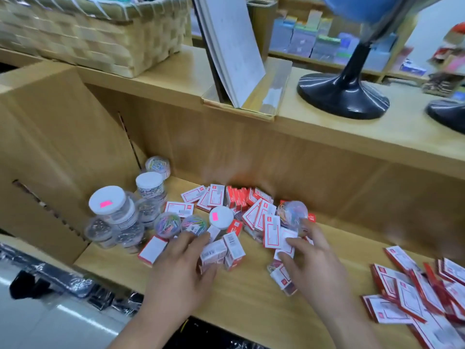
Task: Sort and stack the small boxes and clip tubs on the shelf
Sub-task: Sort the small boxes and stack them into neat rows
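Red-and-white small boxes [254,210] lie jumbled on the wooden shelf [251,293], some flat, some on edge. Clear clip tubs [118,212] with white lids are stacked at its left end. Fingers [196,239] of the left hand [181,268] curl round two upright boxes, and the right hand [309,263] pinches a flat box at the heap's edge.

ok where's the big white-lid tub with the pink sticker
Head view, left end of the shelf: the big tub sits atop smaller clear tubs beside the cardboard box.
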Motion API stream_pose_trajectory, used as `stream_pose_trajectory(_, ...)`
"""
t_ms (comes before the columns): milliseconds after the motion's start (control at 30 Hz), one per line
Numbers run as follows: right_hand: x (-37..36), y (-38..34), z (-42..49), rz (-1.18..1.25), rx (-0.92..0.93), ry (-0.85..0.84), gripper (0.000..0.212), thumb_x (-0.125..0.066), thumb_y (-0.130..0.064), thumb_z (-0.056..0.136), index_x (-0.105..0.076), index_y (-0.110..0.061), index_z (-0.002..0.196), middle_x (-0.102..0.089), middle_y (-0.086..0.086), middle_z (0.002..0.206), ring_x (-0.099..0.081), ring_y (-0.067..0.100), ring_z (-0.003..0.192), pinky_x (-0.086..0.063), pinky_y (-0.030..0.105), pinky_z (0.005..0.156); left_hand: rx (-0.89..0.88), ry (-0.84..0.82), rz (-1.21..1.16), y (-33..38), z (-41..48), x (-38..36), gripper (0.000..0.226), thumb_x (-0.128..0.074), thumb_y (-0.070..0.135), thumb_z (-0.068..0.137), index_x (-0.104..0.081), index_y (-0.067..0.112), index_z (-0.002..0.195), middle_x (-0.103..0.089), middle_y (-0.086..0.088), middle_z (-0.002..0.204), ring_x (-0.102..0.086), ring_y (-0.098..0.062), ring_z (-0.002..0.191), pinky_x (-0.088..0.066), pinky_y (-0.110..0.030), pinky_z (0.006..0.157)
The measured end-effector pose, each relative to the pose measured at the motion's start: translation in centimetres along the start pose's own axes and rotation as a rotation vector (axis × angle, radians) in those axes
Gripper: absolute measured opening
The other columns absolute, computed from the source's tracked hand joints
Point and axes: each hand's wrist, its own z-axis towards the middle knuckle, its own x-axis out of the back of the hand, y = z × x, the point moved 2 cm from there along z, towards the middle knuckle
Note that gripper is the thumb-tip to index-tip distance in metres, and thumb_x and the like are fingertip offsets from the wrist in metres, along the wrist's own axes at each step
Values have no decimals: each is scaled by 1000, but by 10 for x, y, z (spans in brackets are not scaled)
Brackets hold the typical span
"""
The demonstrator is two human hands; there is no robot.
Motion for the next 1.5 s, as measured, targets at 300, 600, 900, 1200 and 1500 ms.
stream_pose_trajectory(300,15,16,16,339,-200,42,24,-75,-46,79,-61,-34,93,-65,-17,98,-63,8,96,-48,32,74,-177,-29,-38,60,72,-3,65,-61,66,80,-61,24,129,-64,5,119,-57,-23,112,-50,-37,91)
stream_pose_trajectory(600,20,25,9,547,-130,-94,45,-75,-34,86,-57,-52,123,-63,-31,114,-60,-7,94,-52,28,93,-62,-258,20,88,110,-51,83,-73,69,65,-50,32,134,-60,3,119,-58,-23,114,-46,-36,92)
stream_pose_trajectory(900,32,12,12,628,-106,-32,35,-75,-25,86,-66,-38,118,-68,-23,108,-64,-2,100,-51,18,83,-120,-300,-132,95,110,-42,65,-74,56,71,-58,35,130,-70,14,119,-64,-11,114,-44,-42,101)
stream_pose_trajectory(1200,45,-3,5,1194,-195,-193,66,-71,3,87,-52,-34,138,-72,4,117,-69,19,108,-56,30,89,84,-312,-890,128,80,-24,42,-82,15,84,-67,26,122,-75,13,93,-70,-8,82,-57,-29,77)
stream_pose_trajectory(1500,74,43,-29,1107,-285,-16,53,-70,0,88,-64,-41,121,-69,-2,90,-62,15,72,-56,36,71,-94,-439,-813,170,54,-69,23,-55,40,101,-67,27,116,-73,5,91,-69,-18,83,-56,-40,77)
